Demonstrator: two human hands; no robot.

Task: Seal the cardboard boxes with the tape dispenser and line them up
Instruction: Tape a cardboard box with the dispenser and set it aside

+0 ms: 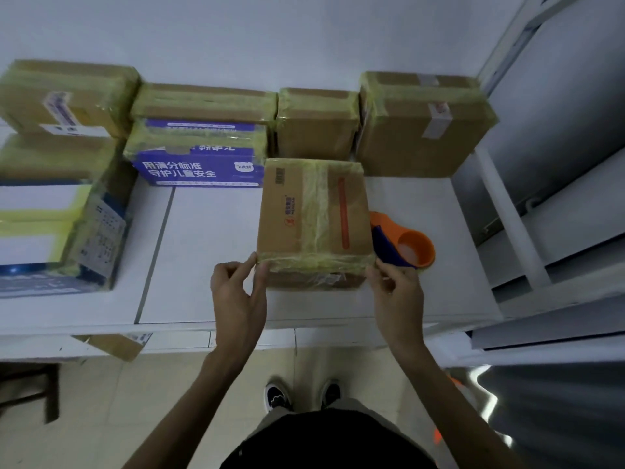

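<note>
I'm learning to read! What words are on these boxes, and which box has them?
"用满分标准 守护儿童安全": white print on the blue box.
Red print on the front brown box: too blurred to read.
White sticker on the back right box: too small to read.
All other labels: blurred too.

Blue box [199, 170], behind-left of centre box [314, 218]: white print on front face, "用满分标准 / 守护儿童安全". Bear-head badge [242, 168] right of that print: characters too blurred. Orange logo [291, 214] on centre box top, sideways print: unreadable. Shipping label [438, 118] on box behind-right: blurred.
</note>
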